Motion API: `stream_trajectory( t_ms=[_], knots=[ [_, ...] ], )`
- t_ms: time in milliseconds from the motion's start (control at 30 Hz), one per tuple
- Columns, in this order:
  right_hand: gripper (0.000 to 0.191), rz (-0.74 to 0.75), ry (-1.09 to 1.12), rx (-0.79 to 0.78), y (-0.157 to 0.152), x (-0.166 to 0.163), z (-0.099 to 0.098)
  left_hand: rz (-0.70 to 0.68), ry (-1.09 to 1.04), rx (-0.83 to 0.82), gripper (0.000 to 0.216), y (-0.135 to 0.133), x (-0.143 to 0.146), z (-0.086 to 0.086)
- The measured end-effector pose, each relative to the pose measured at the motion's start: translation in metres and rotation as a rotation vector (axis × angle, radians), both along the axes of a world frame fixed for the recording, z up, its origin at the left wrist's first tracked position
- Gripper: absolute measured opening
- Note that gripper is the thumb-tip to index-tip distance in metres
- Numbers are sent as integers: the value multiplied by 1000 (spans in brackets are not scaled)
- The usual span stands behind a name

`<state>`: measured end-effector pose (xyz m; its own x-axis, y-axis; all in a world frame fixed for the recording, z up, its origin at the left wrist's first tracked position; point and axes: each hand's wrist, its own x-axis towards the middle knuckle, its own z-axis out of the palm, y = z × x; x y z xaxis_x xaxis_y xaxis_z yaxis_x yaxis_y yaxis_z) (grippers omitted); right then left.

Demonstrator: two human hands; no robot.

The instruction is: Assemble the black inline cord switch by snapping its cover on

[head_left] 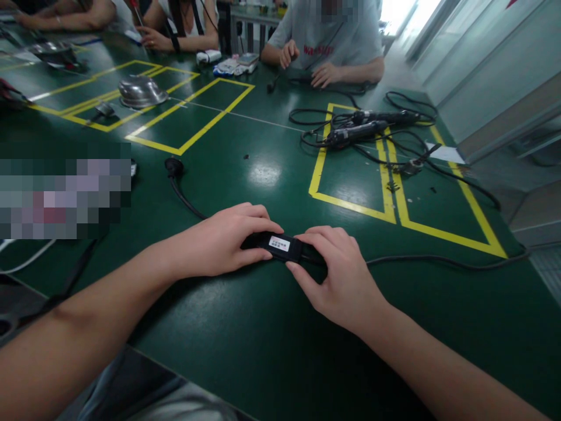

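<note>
Near the front of the table (263, 351), the left hand (232, 237) pinches the left end of a black box (283, 247), while the right hand (338, 270), half-curled, holds its right end. A plug (174, 168) lies farther left.

Left forearm (96, 318), bare, enters at the lower left edge and rises toward the centre of the frame; left wrist (170, 257) roughly in line with it. Left hand (225, 241) lies just left of centre, back uppermost, fingers bent and bunched, left thumb (255, 256) opposed below them in a pinching grip. Right forearm (456, 371), also bare, enters at the lower right. Right hand (342, 272) lies right of centre, fingers curved, right thumb (303, 282) extended toward the left hand. Hands near one another, not touching.
</note>
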<state>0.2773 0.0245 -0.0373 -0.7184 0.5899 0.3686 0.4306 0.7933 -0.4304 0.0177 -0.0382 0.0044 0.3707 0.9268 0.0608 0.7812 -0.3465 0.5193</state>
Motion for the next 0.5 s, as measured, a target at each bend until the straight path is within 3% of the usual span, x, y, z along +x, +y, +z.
stream_trajectory(
  t_ms=[500],
  knots=[
    [22,15,-15,10,0,0,0,13,-5,5,36,-1,1,1]
  ],
)
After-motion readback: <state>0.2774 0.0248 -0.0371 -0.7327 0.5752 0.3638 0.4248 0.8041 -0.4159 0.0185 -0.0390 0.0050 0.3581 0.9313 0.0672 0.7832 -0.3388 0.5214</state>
